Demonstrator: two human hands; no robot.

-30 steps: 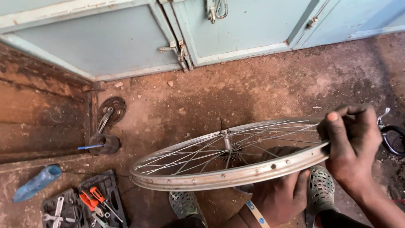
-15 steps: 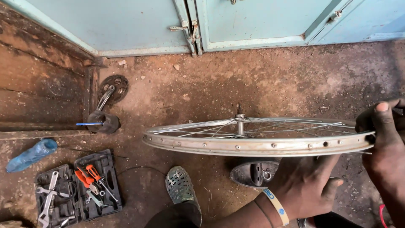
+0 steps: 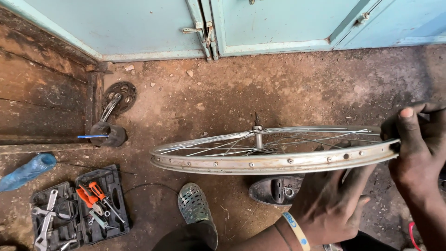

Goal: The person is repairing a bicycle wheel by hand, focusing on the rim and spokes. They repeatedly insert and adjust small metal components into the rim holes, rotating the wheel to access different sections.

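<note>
While the bare spoked wheel rim [image 3: 274, 160] lies nearly flat across the centre right of the frame, the right hand [image 3: 420, 144] clamps its right end, thumb on top, fingers curled round the edge. Left hand [image 3: 332, 204], wearing a pale wristband, sits under the rim's near side, fingers spread loosely; contact with the metal cannot be told. Lower left: open black tool case [image 3: 76, 209] on the dirt floor [image 3: 223, 97]. Green perforated shoe [image 3: 195, 207] at bottom centre.
</note>
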